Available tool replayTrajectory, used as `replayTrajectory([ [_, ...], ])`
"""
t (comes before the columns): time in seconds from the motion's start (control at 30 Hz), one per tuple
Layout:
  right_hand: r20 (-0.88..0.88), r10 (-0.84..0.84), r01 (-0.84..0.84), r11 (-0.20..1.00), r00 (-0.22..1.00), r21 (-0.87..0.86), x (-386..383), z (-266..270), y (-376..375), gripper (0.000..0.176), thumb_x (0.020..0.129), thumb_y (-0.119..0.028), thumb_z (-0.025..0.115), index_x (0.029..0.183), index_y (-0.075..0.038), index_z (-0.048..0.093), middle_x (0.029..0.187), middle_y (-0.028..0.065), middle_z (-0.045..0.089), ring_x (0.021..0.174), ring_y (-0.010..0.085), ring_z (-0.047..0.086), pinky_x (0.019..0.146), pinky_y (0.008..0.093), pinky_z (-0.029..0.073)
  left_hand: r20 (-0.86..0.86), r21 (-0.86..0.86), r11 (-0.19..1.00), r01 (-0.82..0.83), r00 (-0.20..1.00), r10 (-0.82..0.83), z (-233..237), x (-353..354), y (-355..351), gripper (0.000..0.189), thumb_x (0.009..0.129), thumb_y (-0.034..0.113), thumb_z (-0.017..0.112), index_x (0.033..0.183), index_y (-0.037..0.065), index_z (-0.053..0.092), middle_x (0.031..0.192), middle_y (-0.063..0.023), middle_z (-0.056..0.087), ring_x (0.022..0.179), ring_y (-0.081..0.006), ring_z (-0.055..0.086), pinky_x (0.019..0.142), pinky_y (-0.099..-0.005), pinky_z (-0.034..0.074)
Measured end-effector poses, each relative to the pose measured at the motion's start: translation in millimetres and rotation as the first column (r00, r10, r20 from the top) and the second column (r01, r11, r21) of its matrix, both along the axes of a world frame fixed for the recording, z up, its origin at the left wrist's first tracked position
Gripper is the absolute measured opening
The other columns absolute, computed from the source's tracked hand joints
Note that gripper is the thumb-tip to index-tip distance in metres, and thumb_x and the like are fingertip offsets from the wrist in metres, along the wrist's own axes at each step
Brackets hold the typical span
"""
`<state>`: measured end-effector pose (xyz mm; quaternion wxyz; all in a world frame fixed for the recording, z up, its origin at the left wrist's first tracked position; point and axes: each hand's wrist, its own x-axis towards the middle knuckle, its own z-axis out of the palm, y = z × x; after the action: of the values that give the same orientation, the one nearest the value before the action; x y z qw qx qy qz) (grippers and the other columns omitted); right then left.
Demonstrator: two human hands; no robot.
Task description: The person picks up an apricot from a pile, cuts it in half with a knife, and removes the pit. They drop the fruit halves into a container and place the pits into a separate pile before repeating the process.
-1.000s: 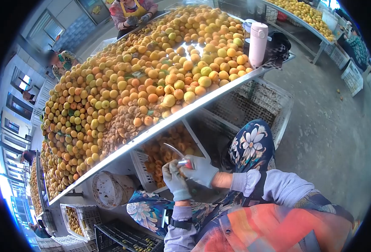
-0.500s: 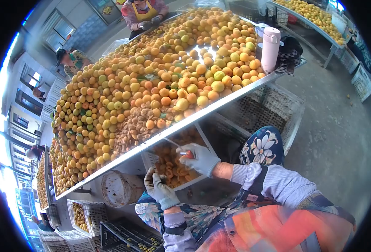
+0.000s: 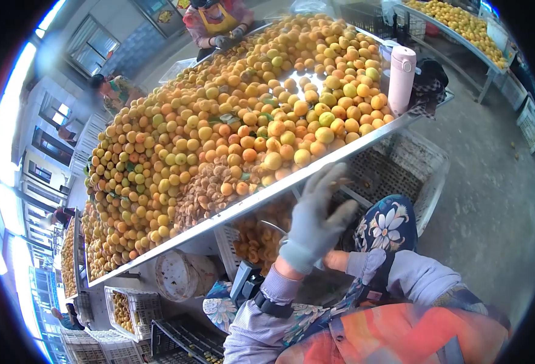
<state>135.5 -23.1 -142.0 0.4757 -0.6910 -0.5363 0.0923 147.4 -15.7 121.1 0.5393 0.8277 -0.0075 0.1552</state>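
Note:
My left hand (image 3: 317, 225), in a grey work glove, is raised at the table's near edge, blurred, with fingers stretched apart. A small brownish bit shows by its fingertips, too smeared to name. Behind it my gloved right hand (image 3: 320, 264) is mostly hidden. From there a thin metal blade (image 3: 272, 225) sticks out to the left, the knife's handle covered by my left hand. Below the edge, a crate (image 3: 226, 247) holds halved apricots (image 3: 256, 238). Whole apricots (image 3: 219, 124) heap the table, with a pile of brown pits (image 3: 203, 193) near its edge.
The table's metal edge (image 3: 243, 205) runs diagonally before me. A pink bottle (image 3: 402, 79) stands at its right corner. Below are a perforated crate (image 3: 428, 158), a stained bucket (image 3: 182, 276) and a crate of apricots (image 3: 135, 312). Across the table a person (image 3: 214, 24) works.
My left hand has moved up and right from beside the halved-apricot crate, now crossing in front of my right hand. The red knife handle, visible before, is now hidden. The view has shifted slightly.

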Motion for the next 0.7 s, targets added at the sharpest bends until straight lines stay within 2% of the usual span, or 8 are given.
replayTrajectory([
  [0.07, -0.72, 0.093, 0.182, 0.938, 0.688, 0.295, -5.2, 40.4, -18.2, 0.032, 0.093, -0.017, 0.056, 0.124, -0.01, 0.052, 0.103, 0.0062, 0.06, 0.094, 0.0164, 0.056, 0.086, 0.027, 0.045, 0.02, 0.139, 0.986, -0.088, 0.996, 0.086, 5.2, 7.6, 7.5, 0.053, 0.08, 0.009, 0.069, 0.13, 0.006, 0.051, 0.136, -0.0156, 0.046, 0.117, -0.0293, 0.054, 0.099, -0.0369, 0.044],
  [0.1, -0.723, 0.093, 0.187, 0.936, 0.684, 0.297, -1.8, 65.1, -28.4, 0.032, 0.093, -0.017, 0.056, 0.124, -0.01, 0.052, 0.103, 0.0062, 0.06, 0.094, 0.0164, 0.056, 0.086, 0.027, 0.045, 0.102, 0.29, 0.933, -0.214, 0.976, 0.192, -3.3, 11.2, 25.3, 0.051, 0.079, 0.01, 0.068, 0.128, 0.006, 0.053, 0.134, -0.0153, 0.048, 0.116, -0.0308, 0.054, 0.099, -0.038, 0.043],
  [0.17, -0.847, -0.101, -0.174, 0.96, 0.522, -0.221, 15.0, 107.0, -43.1, 0.021, 0.087, -0.017, 0.063, 0.107, -0.009, 0.06, 0.087, 0.003, 0.061, 0.08, 0.0127, 0.056, 0.075, 0.0262, 0.047, 0.218, 0.47, 0.792, -0.39, 0.921, 0.324, -25.6, 11.8, 79.7, 0.049, 0.079, 0.012, 0.069, 0.126, 0.011, 0.055, 0.132, -0.0155, 0.05, 0.119, -0.0336, 0.051, 0.1, -0.0408, 0.041],
  [0.37, -0.856, -0.054, -0.068, 0.992, 0.514, -0.103, 8.6, 100.5, -39.5, 0.017, 0.085, -0.018, 0.064, 0.099, -0.008, 0.062, 0.075, 0.0004, 0.058, 0.063, 0.0088, 0.052, 0.059, 0.0243, 0.043, 0.162, 0.877, 0.316, -0.361, 0.844, 0.512, -54.5, -7.7, 185.3, 0.044, 0.08, 0.034, 0.065, 0.122, 0.025, 0.059, 0.136, -0.009, 0.046, 0.134, -0.0336, 0.031, 0.11, -0.0477, 0.019],
  [0.43, -0.925, -0.098, -0.116, 0.982, 0.366, -0.15, 15.2, 109.4, -42.0, 0.019, 0.085, -0.019, 0.065, 0.1, -0.008, 0.062, 0.079, 0.001, 0.059, 0.071, 0.009, 0.053, 0.065, 0.0239, 0.045, 0.081, 0.891, 0.336, -0.305, 0.836, 0.543, -65.6, -7.1, 203.7, 0.044, 0.08, 0.037, 0.063, 0.122, 0.027, 0.059, 0.137, -0.0089, 0.045, 0.134, -0.0335, 0.029, 0.11, -0.0479, 0.018],
  [0.53, -0.937, -0.079, -0.062, 0.992, 0.341, -0.106, 15.8, 114.5, -42.9, 0.02, 0.086, -0.019, 0.065, 0.101, -0.007, 0.062, 0.079, 0.0015, 0.059, 0.069, 0.0081, 0.053, 0.063, 0.0232, 0.044, -0.029, 0.904, 0.362, -0.228, 0.812, 0.583, -80.2, -7.0, 228.1, 0.041, 0.08, 0.039, 0.061, 0.119, 0.026, 0.06, 0.135, -0.0084, 0.045, 0.134, -0.0333, 0.03, 0.11, -0.0484, 0.018],
  [0.63, -0.927, -0.074, -0.048, 0.994, 0.369, -0.098, 17.6, 117.0, -42.3, 0.021, 0.086, -0.02, 0.065, 0.102, -0.006, 0.062, 0.082, 0.0015, 0.059, 0.071, 0.0081, 0.053, 0.065, 0.0235, 0.045, 0.217, 0.882, 0.256, -0.396, 0.823, 0.525, -85.2, -8.7, 247.1, 0.034, 0.078, 0.036, 0.063, 0.107, 0.019, 0.062, 0.124, -0.0082, 0.05, 0.124, -0.0323, 0.039, 0.102, -0.0472, 0.028],
  [0.7, -0.948, -0.062, -0.068, 0.994, 0.313, -0.088, 19.5, 120.3, -41.9, 0.021, 0.085, -0.019, 0.065, 0.102, -0.006, 0.062, 0.083, 0.0014, 0.06, 0.073, 0.0084, 0.053, 0.067, 0.024, 0.046, 0.175, 0.918, 0.214, -0.333, 0.828, 0.533, -89.0, -13.8, 268.5, 0.035, 0.077, 0.036, 0.064, 0.107, 0.019, 0.062, 0.122, -0.0089, 0.05, 0.123, -0.0321, 0.04, 0.1, -0.0465, 0.03],
])
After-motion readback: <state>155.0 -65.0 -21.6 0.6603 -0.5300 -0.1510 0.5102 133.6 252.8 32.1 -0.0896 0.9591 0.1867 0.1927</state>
